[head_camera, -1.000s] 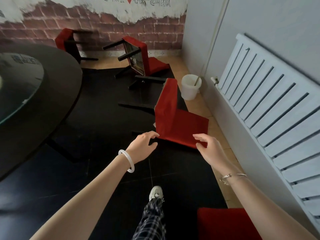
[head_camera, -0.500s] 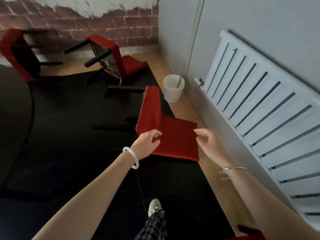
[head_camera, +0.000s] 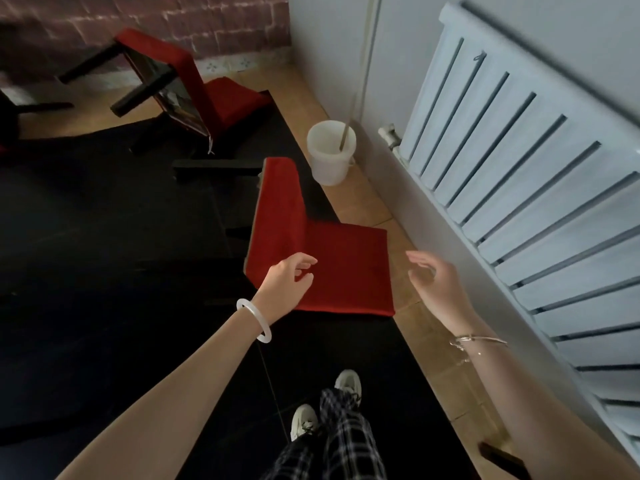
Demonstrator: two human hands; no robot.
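Your left hand (head_camera: 285,284) hangs over the near left corner of the red chair (head_camera: 349,265), fingers loosely bent and thumb apart, gripping nothing. Whether the fingertips touch the fabric cannot be told from the head view. Your right hand (head_camera: 434,282) is also relaxed and empty, its fingers slightly curled. It sits just off the chair's right edge, over the tan floor tiles (head_camera: 412,320) and clear of the padding. The chair lies tipped over on the floor between and just ahead of your hands. One red padded panel lies flat under your left hand, and the other stands up from it at the far end. The chair's black legs (head_camera: 214,168) stick out to the left beyond your left hand. Most of the chair rests on the black mat (head_camera: 104,254) that spreads out left of your left hand. Ahead of both hands, past the upright panel, a white bucket (head_camera: 331,150) with a thin stick in it stands near the wall. To the right of your right hand a pale blue radiator (head_camera: 536,188) runs along that wall. Farther ahead and to the left of your left hand, a second red chair (head_camera: 204,95) lies tipped over near the brick wall (head_camera: 156,15). A white bangle (head_camera: 254,320) circles your left wrist and a thin bracelet (head_camera: 478,339) your right.
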